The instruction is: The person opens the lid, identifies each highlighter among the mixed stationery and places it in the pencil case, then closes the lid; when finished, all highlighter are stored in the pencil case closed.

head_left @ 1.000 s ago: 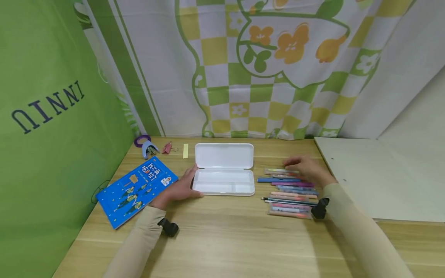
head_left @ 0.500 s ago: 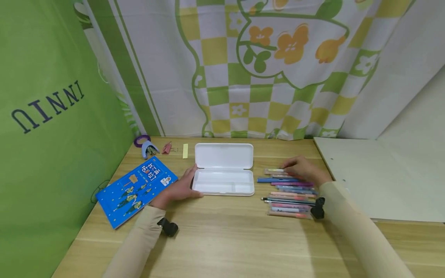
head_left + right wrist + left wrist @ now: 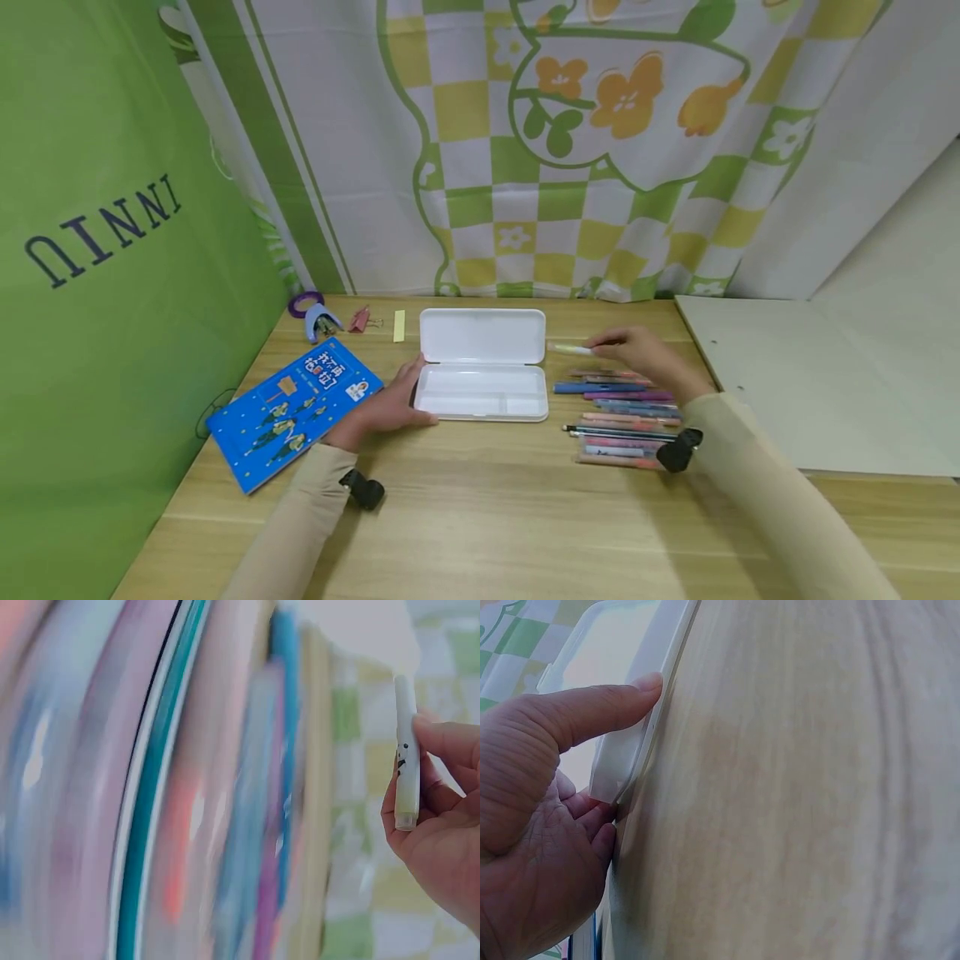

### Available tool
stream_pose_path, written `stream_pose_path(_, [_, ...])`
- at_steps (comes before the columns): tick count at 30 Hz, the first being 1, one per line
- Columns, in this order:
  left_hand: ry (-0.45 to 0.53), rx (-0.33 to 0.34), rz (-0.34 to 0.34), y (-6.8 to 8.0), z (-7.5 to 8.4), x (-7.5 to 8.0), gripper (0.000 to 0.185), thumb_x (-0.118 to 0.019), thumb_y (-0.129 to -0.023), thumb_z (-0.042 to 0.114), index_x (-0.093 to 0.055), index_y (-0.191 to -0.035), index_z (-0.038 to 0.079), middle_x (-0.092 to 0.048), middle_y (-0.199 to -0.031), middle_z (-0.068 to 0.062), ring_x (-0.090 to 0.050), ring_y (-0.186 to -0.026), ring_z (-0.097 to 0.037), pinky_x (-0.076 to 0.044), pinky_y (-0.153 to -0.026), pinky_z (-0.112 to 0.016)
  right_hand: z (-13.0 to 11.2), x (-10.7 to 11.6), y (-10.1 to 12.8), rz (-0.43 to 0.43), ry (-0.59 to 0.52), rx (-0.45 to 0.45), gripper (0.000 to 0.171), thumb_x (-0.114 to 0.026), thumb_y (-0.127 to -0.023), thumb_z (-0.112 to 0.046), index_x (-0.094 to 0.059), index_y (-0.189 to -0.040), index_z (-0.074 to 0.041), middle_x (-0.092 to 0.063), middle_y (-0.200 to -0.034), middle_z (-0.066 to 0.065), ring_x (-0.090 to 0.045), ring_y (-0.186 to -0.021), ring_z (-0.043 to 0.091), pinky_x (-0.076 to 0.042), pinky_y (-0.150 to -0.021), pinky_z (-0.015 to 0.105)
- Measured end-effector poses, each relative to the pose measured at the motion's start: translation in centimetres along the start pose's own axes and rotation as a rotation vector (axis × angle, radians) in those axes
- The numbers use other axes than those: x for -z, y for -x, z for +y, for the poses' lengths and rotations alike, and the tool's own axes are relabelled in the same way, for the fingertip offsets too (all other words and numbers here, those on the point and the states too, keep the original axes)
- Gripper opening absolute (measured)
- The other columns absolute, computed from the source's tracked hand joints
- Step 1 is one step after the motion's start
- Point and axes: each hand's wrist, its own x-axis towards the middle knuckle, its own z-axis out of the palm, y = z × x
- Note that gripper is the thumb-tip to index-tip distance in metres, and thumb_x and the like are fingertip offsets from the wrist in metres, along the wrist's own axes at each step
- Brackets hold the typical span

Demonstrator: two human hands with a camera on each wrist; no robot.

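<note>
My right hand (image 3: 637, 354) pinches a white pen (image 3: 406, 769) with small black marks and a pale yellowish tip end. In the head view it is above the row of pens, with the pen pointing left toward the box. An open white pencil case (image 3: 483, 379) stands at the middle of the table, lid raised at the back, its tray divided into compartments with nothing in them. My left hand (image 3: 390, 400) holds the case at its left side. In the left wrist view the thumb (image 3: 604, 709) lies along the front rim and the other fingers curl at the side.
Several pens and pencils (image 3: 626, 429) lie in a row right of the case. A blue book (image 3: 296, 412) lies at the left. Behind it are a stapler-like blue item (image 3: 322, 321), purple ring (image 3: 303, 302), pink binder clip (image 3: 362, 319) and yellow strip (image 3: 399, 326). A white board (image 3: 817, 383) is at right.
My right hand has picked the white pen from the back of the row and moved it up and left, toward the case. My left hand stays on the case.
</note>
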Motion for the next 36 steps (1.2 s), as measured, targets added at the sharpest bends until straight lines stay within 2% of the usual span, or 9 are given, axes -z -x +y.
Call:
stream_pose_path(5, [0.002,0.010,-0.002,0.0,0.1,0.0,0.111,-0.075,-0.080,0.035,0.004,-0.152,0.006,-0.006,-0.155,-0.022,-0.019,-0.138,-0.040,-0.025,-0.108,-0.054,-2.8,-3.1,-0.8,-0.028,-0.076,0.185,0.019,-0.063,-0.091,-0.017,-0.073,-0.101,-0.004,-0.068,-0.100,0.011,-0.061,-0.087,0.019,-0.050,-0.073,0.032])
stream_pose_path(8, [-0.001,0.016,-0.003,0.0,0.2,0.0,0.111,-0.075,-0.080,0.035,0.004,-0.152,0.007,-0.006,-0.155,-0.021,-0.019,-0.139,-0.039,-0.025,-0.108,-0.053,-4.1,-5.3,-1.6,-0.068,-0.122,0.238,0.018,-0.061,-0.091,-0.009,-0.071,-0.102,0.000,-0.068,-0.101,0.013,-0.062,-0.088,0.021,-0.051,-0.074,0.031])
stream_pose_path(12, [0.002,0.013,-0.003,-0.2,0.1,0.0,0.110,-0.075,-0.080,0.035,0.004,-0.152,0.007,-0.005,-0.155,-0.021,-0.016,-0.140,-0.039,-0.022,-0.109,-0.053,-5.4,-8.0,-2.6,-0.084,-0.098,0.231,0.017,-0.061,-0.090,-0.004,-0.070,-0.103,0.004,-0.067,-0.103,0.018,-0.062,-0.093,0.026,-0.051,-0.079,0.034])
stream_pose_path(20, [0.003,-0.001,0.004,-0.1,0.1,0.0,0.112,-0.076,-0.078,0.032,0.004,-0.152,0.006,-0.005,-0.155,-0.022,-0.018,-0.139,-0.040,-0.024,-0.109,-0.052,-7.2,-11.7,-3.8,-0.081,0.003,0.135,0.014,-0.062,-0.089,-0.001,-0.073,-0.097,0.001,-0.069,-0.098,0.013,-0.063,-0.091,0.023,-0.051,-0.078,0.032])
stream_pose_path(28, [0.021,-0.002,0.002,0.0,0.0,0.0,0.112,-0.076,-0.079,0.033,0.004,-0.152,0.007,-0.003,-0.156,-0.021,-0.017,-0.139,-0.040,-0.022,-0.109,-0.053,-7.1,-13.2,-4.3,-0.087,0.062,0.065,0.012,-0.064,-0.087,-0.003,-0.075,-0.092,-0.004,-0.071,-0.096,0.009,-0.063,-0.094,0.024,-0.051,-0.081,0.034])
stream_pose_path(32, [0.019,0.001,0.000,0.0,0.0,0.0,0.112,-0.076,-0.079,0.034,0.005,-0.152,0.007,-0.004,-0.155,-0.022,-0.018,-0.138,-0.041,-0.023,-0.109,-0.053,-6.8,-13.5,-4.4,-0.105,0.036,0.038,0.012,-0.065,-0.088,-0.005,-0.076,-0.092,-0.005,-0.071,-0.098,0.008,-0.063,-0.097,0.024,-0.051,-0.083,0.035])
stream_pose_path(36, [0.016,0.008,-0.003,-0.1,0.0,0.0,0.112,-0.076,-0.079,0.034,0.005,-0.152,0.007,-0.004,-0.155,-0.021,-0.019,-0.138,-0.040,-0.024,-0.109,-0.053,-6.5,-13.3,-4.3,-0.133,-0.015,0.069,0.013,-0.064,-0.088,-0.004,-0.075,-0.095,-0.003,-0.071,-0.100,0.010,-0.062,-0.098,0.024,-0.050,-0.084,0.035])
